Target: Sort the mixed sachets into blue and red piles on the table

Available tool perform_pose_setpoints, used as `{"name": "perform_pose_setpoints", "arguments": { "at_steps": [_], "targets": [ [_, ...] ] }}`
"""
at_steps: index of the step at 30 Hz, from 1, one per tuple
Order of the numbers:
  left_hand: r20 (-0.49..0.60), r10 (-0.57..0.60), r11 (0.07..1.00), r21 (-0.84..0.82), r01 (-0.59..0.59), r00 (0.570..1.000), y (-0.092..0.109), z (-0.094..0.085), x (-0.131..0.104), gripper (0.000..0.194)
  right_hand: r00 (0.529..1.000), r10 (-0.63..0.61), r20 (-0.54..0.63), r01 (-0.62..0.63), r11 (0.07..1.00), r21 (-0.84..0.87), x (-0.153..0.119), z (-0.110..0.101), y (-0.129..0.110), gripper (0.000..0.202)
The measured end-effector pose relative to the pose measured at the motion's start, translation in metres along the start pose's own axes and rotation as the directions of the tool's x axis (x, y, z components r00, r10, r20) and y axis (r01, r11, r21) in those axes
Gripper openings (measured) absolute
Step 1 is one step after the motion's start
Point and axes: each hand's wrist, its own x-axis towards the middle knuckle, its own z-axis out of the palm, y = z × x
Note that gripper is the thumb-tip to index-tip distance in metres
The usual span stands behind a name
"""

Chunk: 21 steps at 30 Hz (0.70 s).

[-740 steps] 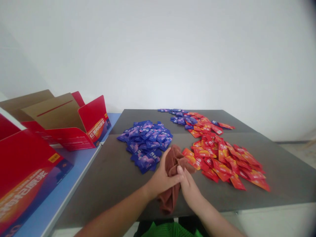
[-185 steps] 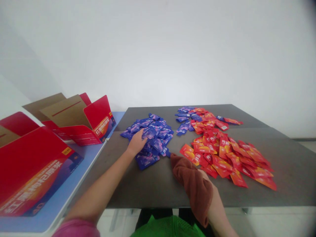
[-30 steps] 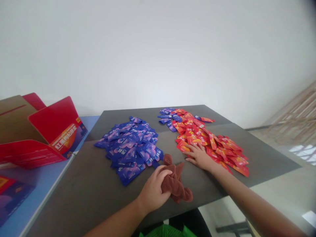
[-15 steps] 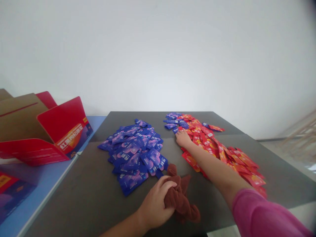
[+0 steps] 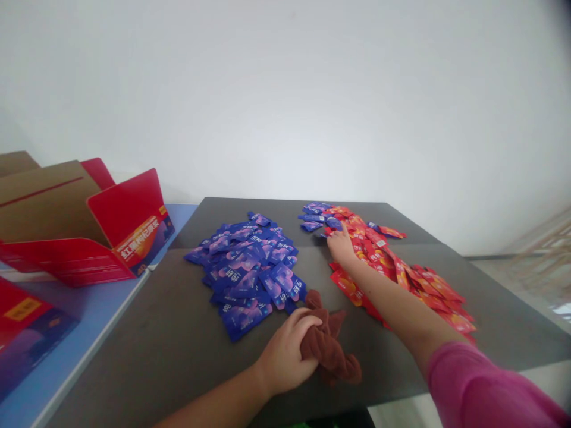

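My left hand is closed round a bunched brown cloth near the front edge of the dark table. My right hand reaches to the far part of the red sachets, its index finger stretched out towards a blue sachet there. The other fingers are partly hidden, and a blurred bit of blue packet shows at their left side. Several more blue sachets lie just beyond that hand. A big heap of blue-purple sachets spreads on the left half of the table.
An open red carton with raised flaps stands on a blue-topped table at the left. Part of another red and purple box shows nearer me. Behind the dark table rises a white wall.
My right hand has shifted slightly right along the far sachets, and its index finger now sticks out. My left hand keeps its hold on the cloth. The view has moved a little.
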Motion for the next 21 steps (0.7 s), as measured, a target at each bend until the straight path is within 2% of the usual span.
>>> {"name": "perform_pose_setpoints", "arguments": {
  "at_steps": [3,6,10,12,14,16,18,19,21],
  "targets": [
    [-0.034,0.011,1.000,-0.006,-0.011,0.999,-0.003,0.001,0.000,0.060,0.990,0.123,-0.063,-0.108,0.973,0.204,-0.006,-0.018,-0.005,0.029],
    [-0.073,-0.003,1.000,-0.009,0.003,0.997,-0.006,0.004,-0.001,0.061,0.970,0.232,-0.074,-0.174,0.872,0.458,-0.025,-0.035,-0.015,0.032],
    [-0.128,-0.057,0.998,0.030,0.061,0.990,-0.009,0.011,0.004,0.059,0.957,0.289,0.010,-0.190,0.604,0.774,-0.074,-0.054,-0.039,0.039],
    [-0.169,-0.097,0.992,0.060,0.109,0.981,-0.009,0.013,0.009,0.060,0.958,0.274,0.083,-0.203,0.449,0.870,-0.101,-0.061,-0.053,0.044],
    [-0.193,-0.145,0.987,0.037,0.155,0.970,-0.008,0.012,0.014,0.069,0.958,0.248,0.146,-0.223,0.319,0.921,-0.123,-0.067,-0.068,0.045],
    [-0.177,-0.171,0.983,-0.096,0.156,0.969,-0.004,0.007,0.018,0.085,0.952,0.248,0.181,-0.238,0.226,0.945,-0.140,-0.069,-0.082,0.042],
    [-0.151,-0.168,0.928,-0.358,0.105,0.974,0.004,0.001,0.023,0.090,0.943,0.275,0.188,-0.241,0.171,0.956,-0.150,-0.067,-0.095,0.038],
    [-0.161,-0.183,0.856,-0.511,0.077,0.970,0.009,-0.001,0.025,0.081,0.939,0.288,0.189,-0.241,0.154,0.958,-0.154,-0.065,-0.101,0.036],
    [-0.225,-0.290,0.632,-0.775,0.010,0.930,0.018,-0.002,0.030,0.055,0.935,0.291,0.200,-0.246,0.131,0.960,-0.160,-0.062,-0.112,0.033]
  ]
}}
